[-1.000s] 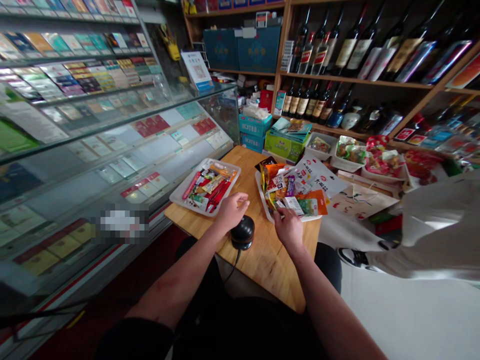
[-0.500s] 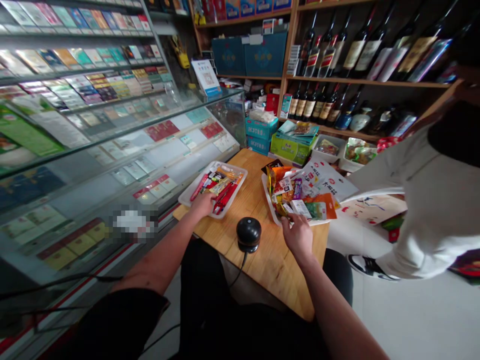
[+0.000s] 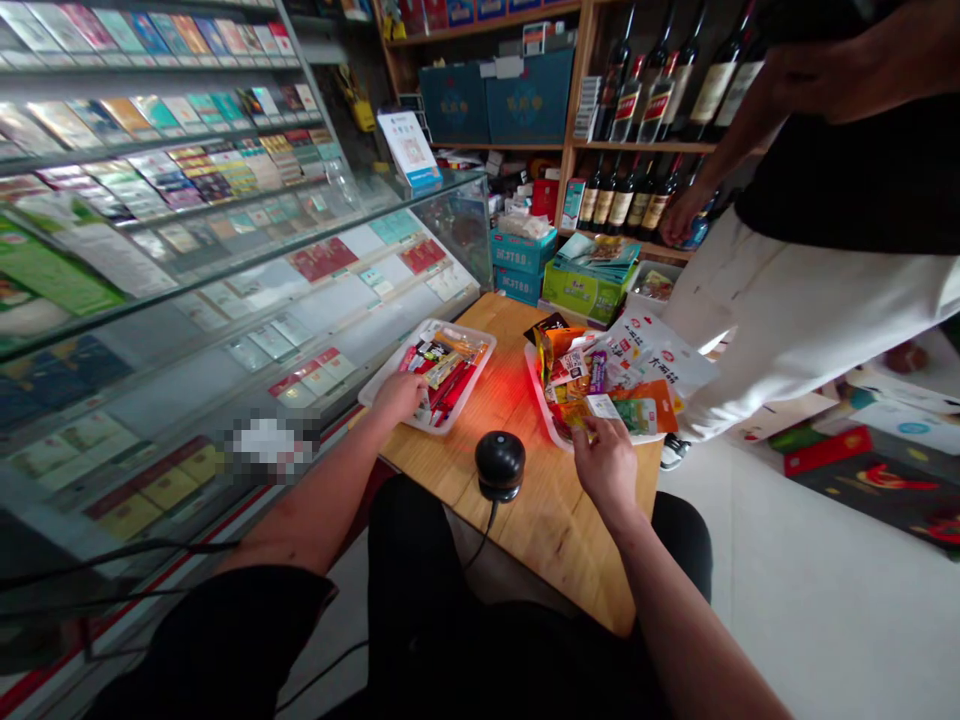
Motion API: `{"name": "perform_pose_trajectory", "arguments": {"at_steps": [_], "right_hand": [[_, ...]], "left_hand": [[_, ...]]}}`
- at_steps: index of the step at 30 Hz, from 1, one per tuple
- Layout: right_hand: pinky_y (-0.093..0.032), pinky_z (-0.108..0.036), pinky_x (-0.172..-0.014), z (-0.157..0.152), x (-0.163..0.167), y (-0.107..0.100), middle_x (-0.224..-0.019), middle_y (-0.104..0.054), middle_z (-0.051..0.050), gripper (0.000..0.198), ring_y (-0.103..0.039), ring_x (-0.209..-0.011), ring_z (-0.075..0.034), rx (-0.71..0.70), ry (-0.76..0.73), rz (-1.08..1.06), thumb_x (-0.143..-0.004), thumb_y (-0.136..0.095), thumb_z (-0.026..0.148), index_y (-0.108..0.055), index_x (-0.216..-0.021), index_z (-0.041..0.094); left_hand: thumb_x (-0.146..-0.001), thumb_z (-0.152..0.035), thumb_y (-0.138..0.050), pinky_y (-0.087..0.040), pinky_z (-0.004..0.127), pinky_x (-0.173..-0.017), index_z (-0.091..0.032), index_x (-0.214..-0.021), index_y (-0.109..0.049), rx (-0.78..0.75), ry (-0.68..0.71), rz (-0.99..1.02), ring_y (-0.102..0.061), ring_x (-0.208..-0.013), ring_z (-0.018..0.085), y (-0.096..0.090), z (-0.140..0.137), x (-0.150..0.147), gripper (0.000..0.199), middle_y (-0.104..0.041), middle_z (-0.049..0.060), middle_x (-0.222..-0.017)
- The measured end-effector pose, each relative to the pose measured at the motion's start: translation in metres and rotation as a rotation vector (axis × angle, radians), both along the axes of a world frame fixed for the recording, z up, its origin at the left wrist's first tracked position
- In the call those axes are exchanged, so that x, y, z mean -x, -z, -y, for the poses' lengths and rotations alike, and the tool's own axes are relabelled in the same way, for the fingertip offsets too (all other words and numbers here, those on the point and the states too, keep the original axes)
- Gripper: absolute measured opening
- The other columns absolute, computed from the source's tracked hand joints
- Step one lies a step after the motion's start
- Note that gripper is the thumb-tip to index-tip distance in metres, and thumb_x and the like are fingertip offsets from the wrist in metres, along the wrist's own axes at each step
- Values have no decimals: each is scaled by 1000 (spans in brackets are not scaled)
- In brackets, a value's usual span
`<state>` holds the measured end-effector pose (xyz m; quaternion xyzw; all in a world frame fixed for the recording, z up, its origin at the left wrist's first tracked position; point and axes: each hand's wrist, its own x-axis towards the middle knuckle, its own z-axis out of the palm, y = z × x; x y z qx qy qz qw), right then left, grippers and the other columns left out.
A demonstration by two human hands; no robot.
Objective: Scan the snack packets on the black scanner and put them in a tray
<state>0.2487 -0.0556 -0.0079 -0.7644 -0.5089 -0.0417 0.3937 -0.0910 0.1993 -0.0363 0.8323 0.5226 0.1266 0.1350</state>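
Observation:
My left hand (image 3: 401, 398) reaches into the left plastic tray (image 3: 364, 393), its fingers curled among slim snack sticks (image 3: 451, 385) in red, pink and gold wrappers. What those fingers pinch is hidden. At the near edge of the right tray (image 3: 541, 405), my right hand (image 3: 606, 462) has its fingers closed on a snack packet (image 3: 602, 407) with a white label. Around it lie orange, purple and green packets, and large white bags (image 3: 645, 350) lean over the tray's far side. A black round barcode scanner (image 3: 500, 465) stands between my hands.
Both trays and the scanner rest on a small wooden table (image 3: 555, 540). A glass display counter (image 3: 247, 260) runs along the left. At the right stands another person (image 3: 795, 260). Snack boxes (image 3: 585, 290) and bottle shelves (image 3: 637, 145) are behind; a cable (image 3: 487, 525) hangs from the scanner.
A red glow has appeared on the table between the trays. My left hand has shifted slightly left, my right slightly right. The other person has straightened and moved, an arm now hanging by the bottles.

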Motion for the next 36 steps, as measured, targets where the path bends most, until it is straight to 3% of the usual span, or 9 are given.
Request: {"name": "perform_pose_trajectory", "arguments": {"at_steps": [3,5,10,14,21,25,32,36], "right_hand": [[-49,-35,-80,-3,5,-7,-100,-64,-11,28,-61,-85,-21,-65,-32,-8,-92,-57,35,-71,-104,14],[-49,-35,-80,-7,9,-11,-97,-64,-11,26,-60,-83,-21,-100,-69,-22,-92,-57,34,-72,-102,14],[-49,-33,-78,-16,26,-26,-90,-65,-8,21,-60,-80,-19,-154,-204,-111,-91,-58,30,-72,-98,15],[-48,-31,-76,-21,43,-42,-87,-67,-7,19,-61,-80,-18,-124,-316,-198,-91,-57,26,-73,-90,17],[-47,-27,-65,-30,68,-50,-76,-69,-2,30,-60,-64,-15,85,-397,-595,-90,-59,39,-72,-105,17],[-45,-27,-64,-33,73,-45,-71,-66,-2,35,-60,-64,-16,102,-415,-630,-89,-59,41,-70,-112,17],[-41,-25,-60,-33,76,-44,-73,-67,-2,23,-57,-63,-15,100,-441,-650,-86,-62,38,-73,-85,17],[-39,-25,-55,-36,76,-46,-62,-61,0,25,-53,-56,-14,109,-428,-758,-87,-60,39,-70,-80,17]], "left_hand": [[-87,-27,-56,-46,35,-90,-17,-94,-76,-123,-29,88,-64,-94,24,-17,5,4,23,-73,11,-99],[-88,-33,-56,-48,32,-84,-16,-95,-75,-118,-100,281,-64,-88,23,-30,12,4,26,-73,9,-95],[-77,-39,-68,-44,24,-58,-14,-93,-71,100,-265,900,-56,-62,14,-65,43,-14,30,-67,4,-76],[-69,-35,-76,-36,21,-50,-14,-90,-67,259,-280,1163,-47,-52,9,-86,73,-35,31,-56,-1,-63],[-71,-36,-79,-35,21,-49,-15,-90,-61,420,-206,1294,-50,-49,10,-96,108,-59,33,-56,-2,-57],[-74,-40,-77,-35,21,-48,-15,-90,-61,462,-207,1273,-53,-49,11,-93,120,-67,35,-59,-1,-57],[-71,-43,-80,-37,21,-50,-15,-91,-60,563,-267,1288,-57,-52,11,-81,127,-76,40,-57,-2,-60],[-74,-42,-79,-36,21,-50,-16,-94,-61,610,-201,1298,-57,-56,10,-78,137,-81,37,-61,-1,-70]]}}
